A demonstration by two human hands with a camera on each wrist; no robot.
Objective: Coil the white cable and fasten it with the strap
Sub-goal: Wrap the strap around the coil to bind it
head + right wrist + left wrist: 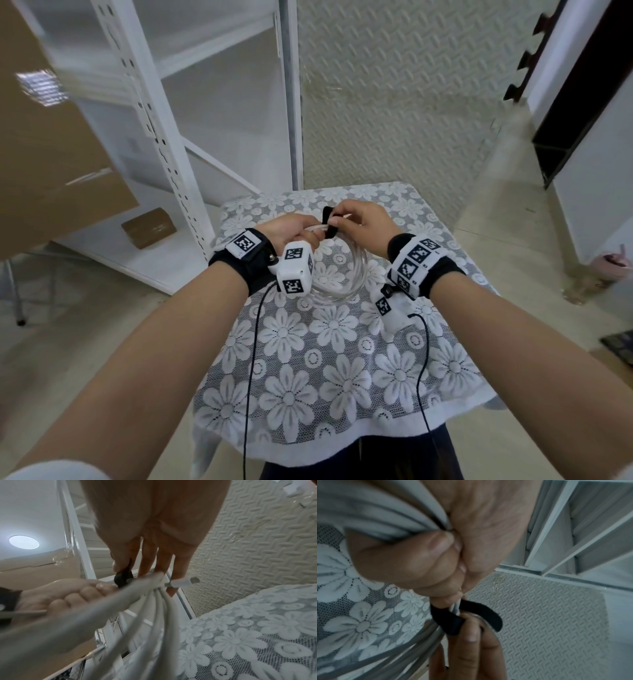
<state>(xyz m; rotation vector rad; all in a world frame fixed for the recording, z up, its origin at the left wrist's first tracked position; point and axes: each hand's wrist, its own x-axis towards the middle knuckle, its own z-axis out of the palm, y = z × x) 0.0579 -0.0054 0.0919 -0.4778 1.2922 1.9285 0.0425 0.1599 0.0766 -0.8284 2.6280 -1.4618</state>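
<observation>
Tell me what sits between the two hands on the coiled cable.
Only the black strap, looped round the bunched white cable. The left hand grips the coil beside it; the right hand pinches the strap. The left wrist view shows it best.

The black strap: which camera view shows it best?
The left wrist view: the black strap loops around the white cable, close and clear. The head view shows it small between both hands. The right wrist view shows only a dark piece.
</observation>
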